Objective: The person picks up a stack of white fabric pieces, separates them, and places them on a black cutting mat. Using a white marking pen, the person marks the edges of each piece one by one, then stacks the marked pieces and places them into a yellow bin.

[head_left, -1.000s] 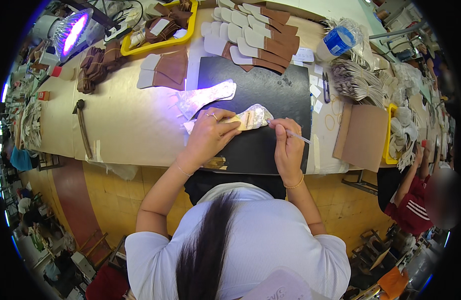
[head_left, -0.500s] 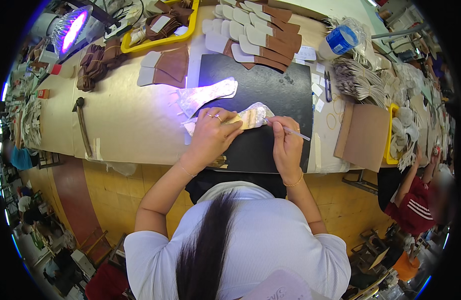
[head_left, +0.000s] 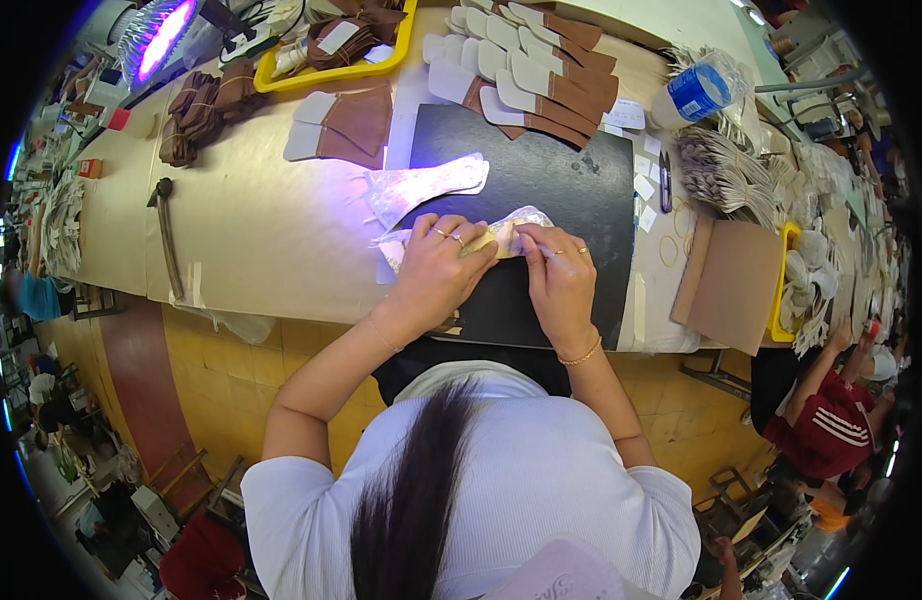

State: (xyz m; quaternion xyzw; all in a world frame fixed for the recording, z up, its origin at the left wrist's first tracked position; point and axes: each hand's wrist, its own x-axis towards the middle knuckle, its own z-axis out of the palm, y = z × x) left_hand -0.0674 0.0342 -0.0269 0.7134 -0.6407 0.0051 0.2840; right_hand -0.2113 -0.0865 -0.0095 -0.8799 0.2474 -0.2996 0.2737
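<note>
Centre of frame, nearest me: my left hand [head_left: 436, 268] lies flat over a pale insole piece [head_left: 501, 235], fingers curled down, pinning it to the black mat [head_left: 561, 190]. My right hand [head_left: 559, 275] meets it from the right, its grip closed on a thin tool [head_left: 543, 252] at the piece's right end; the tip is too small to make out. The piece lies at the mat's left edge, centre frame, partly hidden under my fingers.

To do this step well, I judge the left hand should press evenly so the piece does not slide, while the right works in short, light strokes near the pinned part.

Just beyond, a second insole [head_left: 426, 185] lies under violet light, touching the mat's upper left edge. Left of centre a hammer [head_left: 164, 225] rests on the worktop [head_left: 261, 230]. Right of centre, a brown board [head_left: 729, 283] leans over the worktop edge.

Farther, upper centre: rows of brown-and-white pieces [head_left: 521, 60] fan out above the mat. Upper left: a yellow tray [head_left: 331, 72] with brown parts, and a violet lamp [head_left: 159, 38]. Upper right: a blue-labelled bottle [head_left: 697, 90]. Lower right: another person's red sleeve [head_left: 831, 430].
</note>
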